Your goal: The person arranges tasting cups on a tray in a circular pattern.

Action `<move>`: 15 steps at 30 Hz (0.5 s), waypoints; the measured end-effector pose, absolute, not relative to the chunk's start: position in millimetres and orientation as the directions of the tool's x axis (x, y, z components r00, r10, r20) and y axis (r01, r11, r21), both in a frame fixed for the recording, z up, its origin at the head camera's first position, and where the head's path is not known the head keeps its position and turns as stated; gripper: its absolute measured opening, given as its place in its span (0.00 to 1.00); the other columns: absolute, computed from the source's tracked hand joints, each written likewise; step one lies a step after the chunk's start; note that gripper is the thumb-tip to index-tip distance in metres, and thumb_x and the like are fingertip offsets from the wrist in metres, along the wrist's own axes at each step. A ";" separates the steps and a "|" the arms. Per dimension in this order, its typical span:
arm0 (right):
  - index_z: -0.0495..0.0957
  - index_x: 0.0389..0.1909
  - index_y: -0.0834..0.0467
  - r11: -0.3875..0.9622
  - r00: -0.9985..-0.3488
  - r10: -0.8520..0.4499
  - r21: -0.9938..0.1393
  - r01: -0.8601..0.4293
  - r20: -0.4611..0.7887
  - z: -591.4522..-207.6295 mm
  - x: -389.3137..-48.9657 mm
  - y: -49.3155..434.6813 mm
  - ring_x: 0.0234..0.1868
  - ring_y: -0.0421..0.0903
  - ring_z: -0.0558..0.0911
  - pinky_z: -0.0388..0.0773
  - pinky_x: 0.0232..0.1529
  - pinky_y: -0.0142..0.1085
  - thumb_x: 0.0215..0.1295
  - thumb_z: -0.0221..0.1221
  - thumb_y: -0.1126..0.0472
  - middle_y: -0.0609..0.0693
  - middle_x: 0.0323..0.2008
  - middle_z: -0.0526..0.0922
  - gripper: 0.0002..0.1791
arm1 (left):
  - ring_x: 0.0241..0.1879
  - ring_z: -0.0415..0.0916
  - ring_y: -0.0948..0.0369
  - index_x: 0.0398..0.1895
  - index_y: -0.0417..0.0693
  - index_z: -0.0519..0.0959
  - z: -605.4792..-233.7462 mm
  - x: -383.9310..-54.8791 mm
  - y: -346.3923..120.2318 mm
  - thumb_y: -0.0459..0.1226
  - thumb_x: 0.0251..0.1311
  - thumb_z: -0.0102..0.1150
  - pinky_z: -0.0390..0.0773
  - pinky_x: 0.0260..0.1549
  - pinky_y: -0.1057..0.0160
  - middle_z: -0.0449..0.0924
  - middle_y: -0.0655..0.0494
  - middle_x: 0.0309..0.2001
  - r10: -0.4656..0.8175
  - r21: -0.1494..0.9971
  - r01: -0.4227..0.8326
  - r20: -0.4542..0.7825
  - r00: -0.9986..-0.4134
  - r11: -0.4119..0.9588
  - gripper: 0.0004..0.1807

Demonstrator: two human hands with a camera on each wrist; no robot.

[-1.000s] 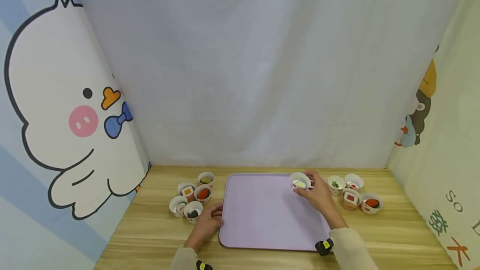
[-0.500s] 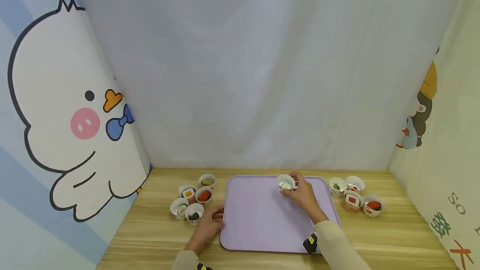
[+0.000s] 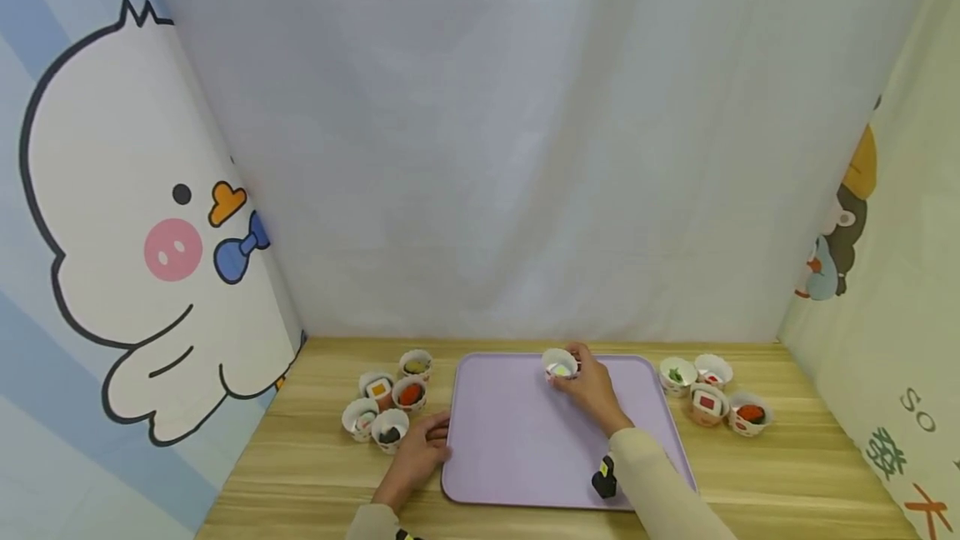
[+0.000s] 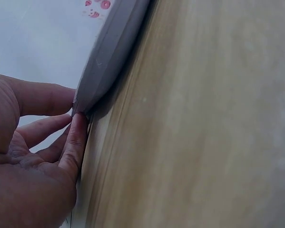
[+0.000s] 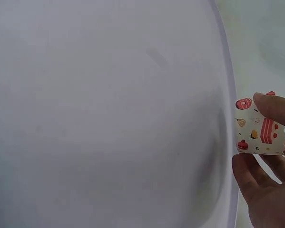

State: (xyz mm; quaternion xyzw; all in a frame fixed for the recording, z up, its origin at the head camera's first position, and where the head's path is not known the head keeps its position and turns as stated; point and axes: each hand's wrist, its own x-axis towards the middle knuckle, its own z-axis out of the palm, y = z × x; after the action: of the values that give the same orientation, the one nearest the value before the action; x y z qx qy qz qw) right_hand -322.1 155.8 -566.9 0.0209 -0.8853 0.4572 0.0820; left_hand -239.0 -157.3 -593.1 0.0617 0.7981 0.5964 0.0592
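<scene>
A white paper baking cup [image 3: 559,365], printed with red cake pictures and holding something small and pale, is pinched between the thumb and fingers of my right hand [image 3: 591,390]. In the head view it overlaps the far part of a lilac tray [image 3: 525,440]; in the right wrist view the cup [image 5: 259,126] appears at the tray's rim [image 5: 231,109]. My left hand [image 3: 418,452] is at the tray's left edge. The left wrist view shows its thumb and fingertips pinching the tray's rim [image 4: 97,80] from either side, close over the wooden table.
Left of the tray stand several paper cups with small food-like pieces, including a cup with a red piece [image 3: 410,394]. More such cups, one with a green piece [image 3: 677,377], are grouped at the right. A pale curtain [image 3: 540,190] hangs behind the table [image 3: 300,473].
My right hand has carried the paper cup leftward over the tray, from near its right side toward the far middle. The left hand stays at the tray's left edge.
</scene>
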 end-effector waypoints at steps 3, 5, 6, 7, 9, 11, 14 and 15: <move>0.72 0.56 0.60 0.577 -0.987 0.041 -0.811 -0.101 0.153 -569.6 -325.5 151.9 0.44 0.54 0.82 0.77 0.44 0.42 0.49 0.72 0.63 0.63 0.51 0.82 0.32 | 0.54 0.77 0.45 0.64 0.24 0.67 -592.8 -238.3 -157.9 0.22 0.48 0.58 0.81 0.48 0.58 0.75 0.31 0.58 0.164 0.958 0.015 -0.034 -0.986 0.286 0.34; 0.72 0.56 0.60 0.575 -0.988 0.042 -0.812 -0.099 0.151 -570.8 -327.7 149.9 0.44 0.54 0.82 0.77 0.44 0.43 0.49 0.72 0.63 0.63 0.51 0.82 0.32 | 0.54 0.77 0.45 0.64 0.24 0.67 -593.6 -238.5 -158.5 0.22 0.48 0.58 0.81 0.48 0.57 0.74 0.31 0.58 0.168 0.956 0.019 -0.031 -0.985 0.291 0.34; 0.71 0.57 0.60 0.581 -0.988 0.042 -0.808 -0.098 0.150 -571.3 -328.5 148.9 0.44 0.54 0.82 0.77 0.44 0.44 0.49 0.72 0.63 0.63 0.52 0.82 0.33 | 0.54 0.77 0.44 0.64 0.24 0.67 -593.8 -238.5 -158.6 0.22 0.48 0.58 0.81 0.48 0.57 0.75 0.30 0.58 0.172 0.956 0.023 -0.028 -0.985 0.291 0.34; 0.71 0.57 0.60 0.588 -0.988 0.040 -0.803 -0.098 0.149 -571.7 -329.1 147.8 0.45 0.54 0.82 0.76 0.45 0.45 0.49 0.72 0.62 0.62 0.52 0.82 0.33 | 0.53 0.77 0.44 0.64 0.24 0.67 -594.6 -238.6 -158.9 0.22 0.48 0.57 0.81 0.48 0.58 0.75 0.30 0.57 0.175 0.958 0.027 -0.024 -0.984 0.286 0.34; 0.71 0.58 0.60 0.597 -0.989 0.035 -0.797 -0.095 0.144 -572.7 -330.1 145.7 0.46 0.54 0.81 0.76 0.48 0.48 0.49 0.73 0.62 0.62 0.53 0.81 0.34 | 0.53 0.78 0.44 0.64 0.24 0.67 -595.8 -238.3 -159.7 0.21 0.47 0.56 0.81 0.46 0.61 0.76 0.29 0.56 0.183 0.961 0.035 -0.016 -0.983 0.276 0.34; 0.71 0.58 0.61 0.606 -0.989 0.030 -0.789 -0.096 0.144 -573.4 -331.1 144.9 0.47 0.55 0.81 0.75 0.49 0.50 0.49 0.73 0.62 0.62 0.53 0.81 0.34 | 0.52 0.78 0.44 0.64 0.23 0.67 -596.1 -238.7 -159.0 0.21 0.47 0.56 0.81 0.45 0.62 0.76 0.29 0.55 0.187 0.962 0.044 -0.008 -0.982 0.269 0.34; 0.70 0.58 0.61 0.614 -0.989 0.023 -0.783 -0.099 0.144 -576.8 -331.9 144.8 0.49 0.56 0.81 0.75 0.51 0.52 0.49 0.73 0.62 0.63 0.54 0.81 0.34 | 0.52 0.77 0.43 0.64 0.23 0.66 -594.3 -237.8 -157.6 0.20 0.47 0.55 0.81 0.47 0.58 0.76 0.28 0.54 0.185 0.962 0.036 -0.016 -0.983 0.272 0.34; 0.70 0.58 0.61 0.613 -0.989 0.023 -0.784 -0.100 0.144 -577.9 -331.7 145.0 0.50 0.57 0.81 0.75 0.52 0.52 0.49 0.73 0.62 0.63 0.54 0.81 0.35 | 0.52 0.77 0.43 0.64 0.23 0.66 -594.6 -237.8 -157.3 0.20 0.47 0.55 0.81 0.47 0.57 0.76 0.28 0.54 0.185 0.960 0.036 -0.016 -0.983 0.277 0.34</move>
State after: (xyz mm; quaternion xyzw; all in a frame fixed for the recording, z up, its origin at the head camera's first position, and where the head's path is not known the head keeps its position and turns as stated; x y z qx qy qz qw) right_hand -331.7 145.0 -577.9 0.0214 -0.8953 0.4395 0.0698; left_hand -237.8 -157.3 -594.6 0.0695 0.7967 0.5972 0.0622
